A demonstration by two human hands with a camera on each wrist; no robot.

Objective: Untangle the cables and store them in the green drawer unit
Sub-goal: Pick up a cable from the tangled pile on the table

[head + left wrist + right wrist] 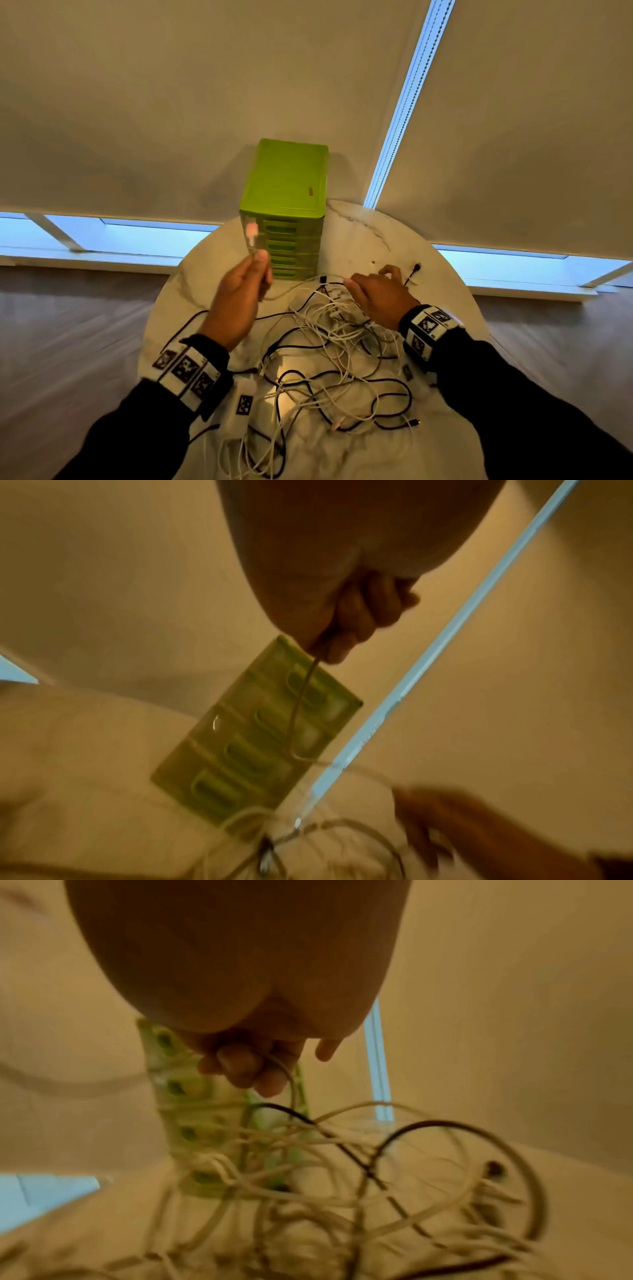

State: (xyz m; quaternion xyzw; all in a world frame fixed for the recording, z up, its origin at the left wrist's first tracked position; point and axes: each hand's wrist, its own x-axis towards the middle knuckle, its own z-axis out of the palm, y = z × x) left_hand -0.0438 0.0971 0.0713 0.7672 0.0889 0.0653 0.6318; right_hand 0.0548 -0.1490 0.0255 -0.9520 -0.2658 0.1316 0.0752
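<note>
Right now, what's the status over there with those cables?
Left hand holds a white cable up. Right hand pinches another in the tangle. Green drawer unit shut. Cables knotted.

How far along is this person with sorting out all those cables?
Barely begun. Nothing looks stored: every drawer front of the green drawer unit appears closed. In hand: the left hand holds up one white cable by its plug end, while the right hand pinches a white strand in the tangle. Left: the pile of white and black cables is knotted across the table.
</note>
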